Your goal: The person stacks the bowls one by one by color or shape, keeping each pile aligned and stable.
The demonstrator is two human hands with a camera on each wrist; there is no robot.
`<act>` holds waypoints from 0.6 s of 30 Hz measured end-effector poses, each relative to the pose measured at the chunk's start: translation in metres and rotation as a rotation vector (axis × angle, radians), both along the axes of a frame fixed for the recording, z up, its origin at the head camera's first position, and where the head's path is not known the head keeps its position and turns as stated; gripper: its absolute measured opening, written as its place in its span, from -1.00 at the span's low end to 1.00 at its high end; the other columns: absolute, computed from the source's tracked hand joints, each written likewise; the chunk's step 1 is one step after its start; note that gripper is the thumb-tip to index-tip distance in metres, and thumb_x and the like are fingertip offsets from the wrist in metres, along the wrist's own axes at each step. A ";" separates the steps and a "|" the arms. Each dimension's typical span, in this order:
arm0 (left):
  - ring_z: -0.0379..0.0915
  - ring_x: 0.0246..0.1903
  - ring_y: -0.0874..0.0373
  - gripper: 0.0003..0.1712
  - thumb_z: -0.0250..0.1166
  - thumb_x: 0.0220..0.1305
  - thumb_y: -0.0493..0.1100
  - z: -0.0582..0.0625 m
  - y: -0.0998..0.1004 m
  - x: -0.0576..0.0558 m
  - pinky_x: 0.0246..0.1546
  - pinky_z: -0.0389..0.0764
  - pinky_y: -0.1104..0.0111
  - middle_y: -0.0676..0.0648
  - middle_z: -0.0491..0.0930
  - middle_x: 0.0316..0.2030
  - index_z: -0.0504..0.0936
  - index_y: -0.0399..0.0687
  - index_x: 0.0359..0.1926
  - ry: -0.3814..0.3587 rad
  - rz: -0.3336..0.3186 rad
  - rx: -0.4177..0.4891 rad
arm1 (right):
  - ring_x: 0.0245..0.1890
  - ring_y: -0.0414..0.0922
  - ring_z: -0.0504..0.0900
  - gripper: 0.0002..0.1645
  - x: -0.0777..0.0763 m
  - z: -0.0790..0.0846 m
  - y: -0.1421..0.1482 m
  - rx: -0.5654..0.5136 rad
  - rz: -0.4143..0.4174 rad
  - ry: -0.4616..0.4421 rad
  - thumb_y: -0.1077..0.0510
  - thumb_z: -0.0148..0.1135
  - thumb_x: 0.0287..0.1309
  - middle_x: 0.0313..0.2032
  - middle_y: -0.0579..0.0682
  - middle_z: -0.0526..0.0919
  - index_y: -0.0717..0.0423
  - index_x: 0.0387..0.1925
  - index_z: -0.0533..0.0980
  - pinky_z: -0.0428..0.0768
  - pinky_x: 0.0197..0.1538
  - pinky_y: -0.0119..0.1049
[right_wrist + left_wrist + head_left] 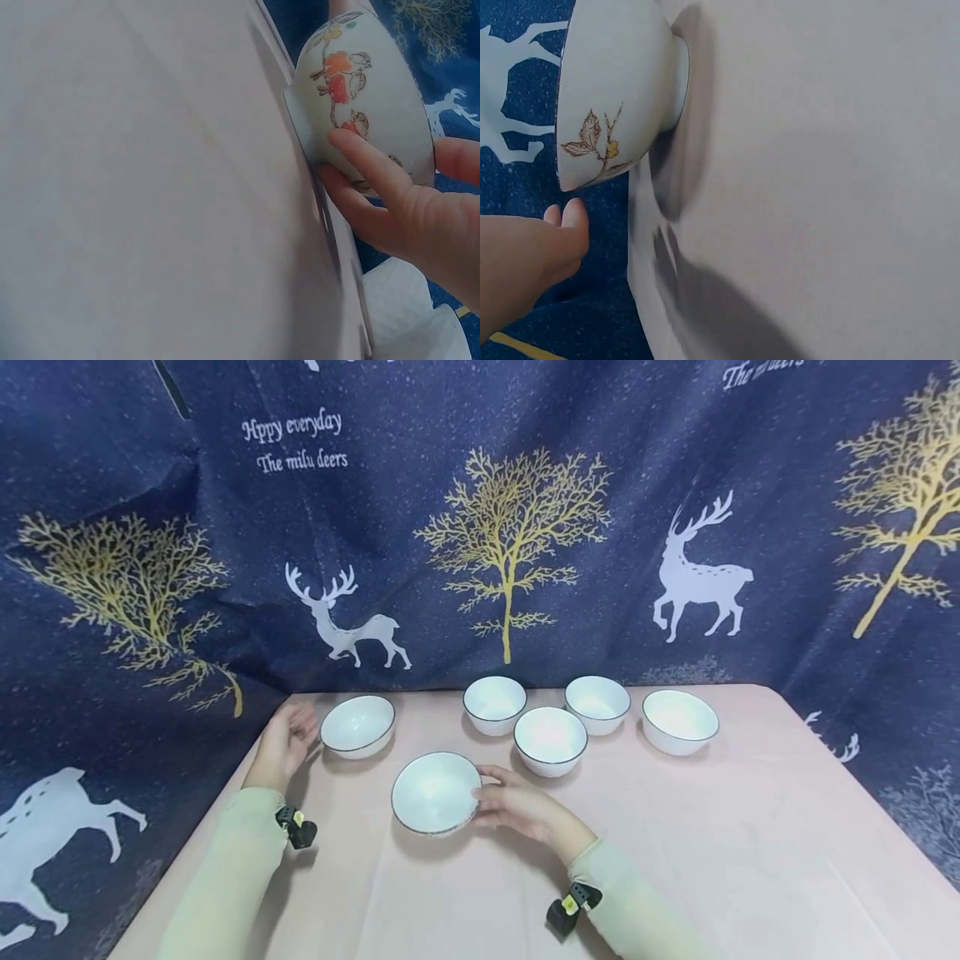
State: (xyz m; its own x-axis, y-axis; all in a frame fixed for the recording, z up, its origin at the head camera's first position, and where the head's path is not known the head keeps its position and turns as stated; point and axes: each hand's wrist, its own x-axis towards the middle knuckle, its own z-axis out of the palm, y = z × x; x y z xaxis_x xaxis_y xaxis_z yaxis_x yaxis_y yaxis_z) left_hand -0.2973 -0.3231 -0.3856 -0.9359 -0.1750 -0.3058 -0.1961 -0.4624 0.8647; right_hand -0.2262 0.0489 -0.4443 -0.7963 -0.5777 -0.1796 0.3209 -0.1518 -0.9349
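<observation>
My right hand [521, 806] grips the right side of a white bowl [435, 793] with a dark rim at the middle of the table. The thumb lies at the rim and other fingers press the outer wall. In the right wrist view, orange and red painted motifs show on this bowl [352, 90], with my right hand [427, 217] against its side. To the left stands another white bowl [358, 727]. Beside it my left hand [287, 739] is held with loose fingers. The left wrist view has a small gap between the fingertips and this bowl [615, 90], which bears a brown leaf sprig.
Several more white bowls stand toward the back: one at back centre [495, 703], one in front of it [550, 739], one behind to the right [597, 702] and one farther right [679, 721]. A pale pink cloth [750, 860] covers the table. Behind hangs a navy deer-print curtain [420, 460].
</observation>
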 end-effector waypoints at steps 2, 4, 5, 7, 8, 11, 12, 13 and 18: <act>-0.32 0.47 0.15 -0.30 -0.25 0.51 -0.07 -0.003 -0.001 -0.001 0.46 -0.08 0.42 -0.07 -0.31 0.50 -0.31 -0.09 0.51 -0.023 -0.017 0.010 | 0.05 0.13 0.55 -0.28 0.000 -0.001 0.000 0.002 -0.005 -0.002 0.30 0.01 0.31 0.19 0.40 0.33 0.35 0.41 0.00 0.59 0.13 0.02; -0.30 0.47 0.15 -0.30 -0.25 0.51 -0.06 -0.006 -0.003 -0.003 0.46 -0.09 0.40 -0.06 -0.30 0.50 -0.31 -0.05 0.51 -0.042 -0.021 0.015 | 0.02 0.09 0.57 -0.27 0.000 -0.002 0.000 0.002 -0.008 -0.003 0.30 0.01 0.30 0.19 0.39 0.33 0.34 0.42 0.00 0.59 0.13 0.02; -0.29 0.47 0.15 -0.30 -0.25 0.51 -0.05 -0.007 -0.003 -0.003 0.47 -0.10 0.37 -0.06 -0.29 0.50 -0.33 -0.03 0.52 -0.050 -0.021 0.015 | 0.00 0.07 0.57 -0.27 0.000 -0.002 0.000 0.001 -0.009 -0.003 0.30 0.01 0.31 0.18 0.39 0.34 0.34 0.42 0.00 0.59 0.13 0.02; -0.25 0.47 0.13 -0.30 -0.26 0.52 -0.05 -0.009 -0.003 -0.003 0.48 -0.11 0.33 -0.07 -0.28 0.51 -0.33 0.00 0.52 -0.065 -0.018 0.012 | -0.01 0.05 0.58 -0.27 0.000 -0.002 0.000 0.000 -0.009 -0.006 0.30 0.01 0.31 0.19 0.39 0.33 0.34 0.42 0.00 0.59 0.13 0.01; -0.24 0.47 0.12 -0.30 -0.26 0.52 -0.05 -0.010 -0.003 -0.003 0.48 -0.11 0.31 -0.06 -0.27 0.50 -0.34 0.01 0.52 -0.072 -0.020 0.013 | 0.00 0.06 0.58 -0.27 0.001 -0.001 0.000 -0.001 -0.008 -0.006 0.30 0.01 0.31 0.19 0.39 0.33 0.34 0.42 0.00 0.59 0.13 0.01; -0.20 0.46 0.12 -0.30 -0.23 0.51 -0.06 -0.011 -0.002 -0.003 0.49 -0.11 0.27 -0.06 -0.25 0.50 -0.31 0.00 0.52 -0.097 -0.032 0.006 | 0.05 0.12 0.55 -0.27 0.001 -0.001 0.000 -0.002 -0.007 -0.012 0.30 0.01 0.31 0.21 0.41 0.30 0.33 0.42 -0.01 0.59 0.14 0.01; -0.19 0.46 0.12 -0.30 -0.21 0.51 -0.07 -0.012 -0.002 -0.003 0.48 -0.10 0.27 -0.05 -0.25 0.50 -0.28 0.00 0.52 -0.105 -0.039 0.006 | 0.07 0.14 0.53 -0.27 0.001 0.000 0.000 -0.002 -0.007 -0.014 0.30 0.01 0.31 0.22 0.41 0.29 0.33 0.42 -0.01 0.58 0.14 0.01; -0.17 0.46 0.13 -0.30 -0.19 0.50 -0.08 -0.012 -0.003 -0.003 0.48 -0.09 0.27 -0.05 -0.23 0.50 -0.25 0.01 0.52 -0.111 -0.047 0.004 | 0.09 0.17 0.52 -0.27 0.002 0.000 0.000 -0.003 -0.007 -0.014 0.30 0.00 0.31 0.23 0.42 0.28 0.33 0.42 -0.01 0.58 0.14 0.01; 0.09 0.30 0.09 -0.55 -0.10 0.49 -0.14 -0.016 -0.003 -0.003 0.48 -0.05 0.23 -0.13 0.13 0.32 0.16 0.06 0.34 -0.124 -0.089 0.014 | 0.14 0.22 0.49 -0.26 0.002 0.000 0.001 -0.009 -0.012 -0.016 0.30 0.01 0.30 0.25 0.43 0.26 0.33 0.43 -0.02 0.57 0.15 0.03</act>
